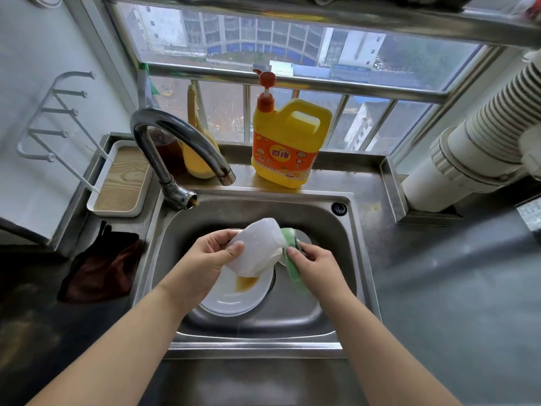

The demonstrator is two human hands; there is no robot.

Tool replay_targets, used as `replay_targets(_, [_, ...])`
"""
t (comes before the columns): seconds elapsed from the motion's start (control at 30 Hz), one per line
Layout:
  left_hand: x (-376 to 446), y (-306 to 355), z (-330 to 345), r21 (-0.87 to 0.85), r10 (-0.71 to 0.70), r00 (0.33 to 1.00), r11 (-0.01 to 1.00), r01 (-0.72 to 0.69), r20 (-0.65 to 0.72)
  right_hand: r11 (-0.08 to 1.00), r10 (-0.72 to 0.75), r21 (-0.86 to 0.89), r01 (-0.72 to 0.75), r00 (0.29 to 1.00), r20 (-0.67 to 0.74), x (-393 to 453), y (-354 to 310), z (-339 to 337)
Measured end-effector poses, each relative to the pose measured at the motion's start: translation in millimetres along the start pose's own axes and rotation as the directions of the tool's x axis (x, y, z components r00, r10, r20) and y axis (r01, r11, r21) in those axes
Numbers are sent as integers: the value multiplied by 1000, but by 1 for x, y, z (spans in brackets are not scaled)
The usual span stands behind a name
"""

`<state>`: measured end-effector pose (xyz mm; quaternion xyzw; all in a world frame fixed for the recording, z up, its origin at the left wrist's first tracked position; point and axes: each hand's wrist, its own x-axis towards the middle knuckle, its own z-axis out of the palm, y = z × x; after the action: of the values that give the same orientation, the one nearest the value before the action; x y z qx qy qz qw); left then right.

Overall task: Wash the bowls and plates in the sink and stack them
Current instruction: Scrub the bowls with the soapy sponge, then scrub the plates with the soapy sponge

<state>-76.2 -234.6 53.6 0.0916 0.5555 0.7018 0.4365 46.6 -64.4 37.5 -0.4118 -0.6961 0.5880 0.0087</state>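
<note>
Over the steel sink [345,244] my left hand [212,254] grips a white bowl [257,247], tilted with its outside toward me. My right hand [314,266] holds a green sponge [291,259] pressed against the bowl's right side. Below them, on the sink floor, lies a white plate [234,300] with a brown sauce stain near its upper middle. Part of the plate is hidden by the bowl and my left wrist.
A curved tap [181,142] arches over the sink's back left. A yellow detergent jug [288,142] with an orange pump stands on the ledge behind. A white tray [120,183] sits at left, a dark red cloth [102,268] below it. A white pipe [468,159] runs at right.
</note>
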Motion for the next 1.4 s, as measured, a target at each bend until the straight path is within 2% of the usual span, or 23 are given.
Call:
replay_targets(0.1, [9,-6,0,183,-53,998,981,57,-27,993,78,-90,-75,997,28,-2,12,-9])
replay_targets(0.17, [17,-13,-1,313,-90,993,943,110,-75,982,41,-185,-25,996,84,-5,12,-19])
replay_targets(0.23, [23,-19,-4,487,-104,991,864,131,-82,941,7,-330,77,969,246,-9,5,-30])
replay_targets(0.3, [29,-24,-6,655,-88,996,752,76,-14,878,28,-447,170,915,403,-9,-4,-35])
replay_targets(0.4, [34,-27,-1,756,-38,995,653,-42,88,793,52,-545,272,861,506,-1,-9,-30])
replay_targets(0.47, [35,-27,2,762,-27,992,644,-75,120,779,72,-554,294,836,545,4,-9,-24])
replay_targets(0.53, [38,-28,1,767,-16,990,634,-98,140,806,111,-533,255,820,561,9,-6,-21])
replay_targets(0.77, [52,-41,-2,765,36,978,617,-183,204,823,151,-538,184,841,520,22,8,-18])
replay_targets(0.83, [57,-46,-3,752,80,985,637,-171,156,818,164,-552,165,852,497,27,13,-20])
replay_targets(0.97, [65,-56,-9,700,73,997,712,-64,18,786,166,-604,129,898,408,46,28,-21])
replay_targets(1.1, [63,-64,-23,593,-48,989,796,122,-139,791,198,-610,58,918,344,70,48,-18])
replay_targets(1.23, [56,-72,-39,573,-110,972,792,213,-210,820,256,-572,-33,914,316,91,68,-9])
replay_targets(1.4, [48,-80,-60,531,-177,942,789,310,-286,828,270,-556,-68,918,290,104,87,1])
